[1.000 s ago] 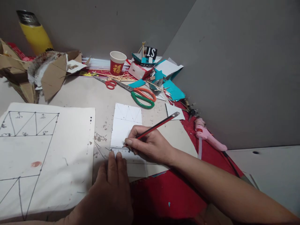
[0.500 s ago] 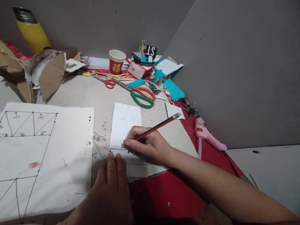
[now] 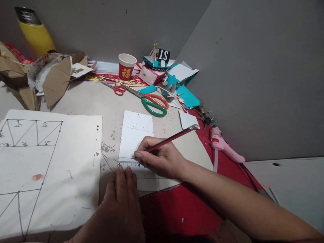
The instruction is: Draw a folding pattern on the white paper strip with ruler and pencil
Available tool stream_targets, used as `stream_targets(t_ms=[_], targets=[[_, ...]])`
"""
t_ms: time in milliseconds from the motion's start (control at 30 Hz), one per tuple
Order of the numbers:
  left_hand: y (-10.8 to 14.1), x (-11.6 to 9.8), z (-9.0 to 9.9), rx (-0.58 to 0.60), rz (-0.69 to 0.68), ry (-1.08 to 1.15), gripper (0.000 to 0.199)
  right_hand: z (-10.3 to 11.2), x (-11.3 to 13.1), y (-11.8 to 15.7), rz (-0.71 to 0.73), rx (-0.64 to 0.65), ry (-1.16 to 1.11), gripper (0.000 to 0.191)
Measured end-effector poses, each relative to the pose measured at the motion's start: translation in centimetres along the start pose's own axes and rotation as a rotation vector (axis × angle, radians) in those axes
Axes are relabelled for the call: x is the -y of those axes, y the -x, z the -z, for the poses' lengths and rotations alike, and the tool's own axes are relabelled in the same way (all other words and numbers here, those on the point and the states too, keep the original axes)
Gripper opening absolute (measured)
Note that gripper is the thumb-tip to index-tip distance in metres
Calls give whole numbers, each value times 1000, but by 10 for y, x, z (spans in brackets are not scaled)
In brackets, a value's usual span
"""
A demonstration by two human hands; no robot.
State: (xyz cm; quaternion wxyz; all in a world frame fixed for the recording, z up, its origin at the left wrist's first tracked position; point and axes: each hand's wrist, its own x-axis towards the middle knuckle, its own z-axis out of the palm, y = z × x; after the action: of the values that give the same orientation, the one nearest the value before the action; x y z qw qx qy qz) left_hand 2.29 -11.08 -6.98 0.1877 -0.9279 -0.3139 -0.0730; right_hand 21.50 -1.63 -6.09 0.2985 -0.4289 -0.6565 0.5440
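My right hand (image 3: 159, 157) is closed round a red and black pencil (image 3: 174, 136), its point down on a small white card (image 3: 134, 143). The pencil tip itself is hidden by my fingers. Thin ruled lines cross the card, with a zigzag of triangles at its far end. Along the near line lies a clear ruler (image 3: 129, 164), partly covered by my hands. My left hand (image 3: 123, 199) rests with its fingers stretched out flat, two fingertips pressing on the ruler's edge.
A large sheet with drawn triangles (image 3: 73, 162) lies to the left. Beyond the card are green-and-orange scissors (image 3: 154, 104), small red scissors (image 3: 118, 89), a paper cup (image 3: 126, 67) and wooden sticks (image 3: 131, 82). A pink glue gun (image 3: 225, 145) is at right, cardboard pieces (image 3: 57, 81) at back left.
The pencil's upper end has tipped slightly to the right and down. Both hands stay nearly in place, and the ruler has not visibly shifted on the card.
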Motion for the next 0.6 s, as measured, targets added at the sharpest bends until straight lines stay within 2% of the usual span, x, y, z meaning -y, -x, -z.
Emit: stream_targets(t_ms=[200,600], targets=[[-2,3,-1,-12,-5,50,41,-1,-2,1,48,-13,32,30],[-5,3,3,27,9,19,39,-1,-2,1,24,-9,17,29]])
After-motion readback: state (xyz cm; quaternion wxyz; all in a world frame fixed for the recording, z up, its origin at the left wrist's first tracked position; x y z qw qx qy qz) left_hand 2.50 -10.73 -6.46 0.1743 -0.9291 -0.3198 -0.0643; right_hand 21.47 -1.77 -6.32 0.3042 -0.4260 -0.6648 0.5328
